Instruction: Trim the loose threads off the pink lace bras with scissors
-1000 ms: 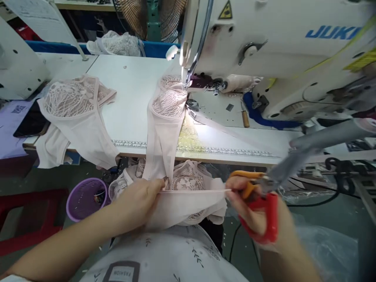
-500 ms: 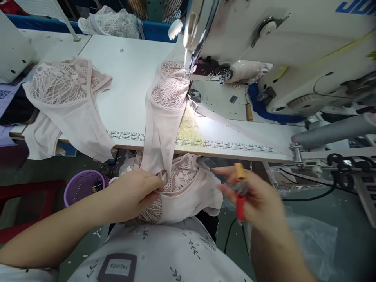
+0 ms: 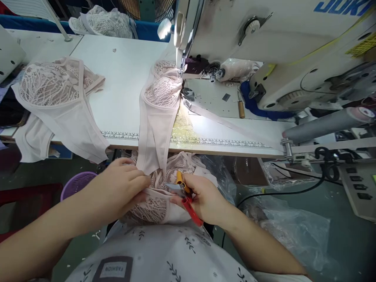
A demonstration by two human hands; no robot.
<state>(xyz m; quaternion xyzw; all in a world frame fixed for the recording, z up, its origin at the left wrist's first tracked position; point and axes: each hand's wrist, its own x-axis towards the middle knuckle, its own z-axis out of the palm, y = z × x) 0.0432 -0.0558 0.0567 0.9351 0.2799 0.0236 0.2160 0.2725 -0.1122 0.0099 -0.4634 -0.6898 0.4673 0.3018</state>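
My right hand (image 3: 207, 196) is closed around small scissors with red and yellow handles (image 3: 191, 211). Their blades point left, over a pale pink lace bra (image 3: 151, 209) lying on my lap. The thumb and fingers of this hand also touch the bra's edge. My left hand (image 3: 125, 188) is closed on the edge of the same bra; its fingertips are partly hidden. Another pale pink bra (image 3: 157, 121) lies under the sewing machine's needle area (image 3: 179, 72), and its band hangs over the table edge down to my hands.
More lace bras (image 3: 58, 94) lie on the white table (image 3: 120, 78) at left. A printed ruler (image 3: 223, 143) runs along its front edge. A wooden-handled tool (image 3: 241, 109) lies beside the machine. Below are a purple basket (image 3: 76, 184), a red stool (image 3: 29, 199) and clear plastic bags (image 3: 293, 227).
My right hand has moved left with the scissors, from right of the lap bra onto its edge. My left hand has shifted slightly left and up. The whole view has shifted a little.
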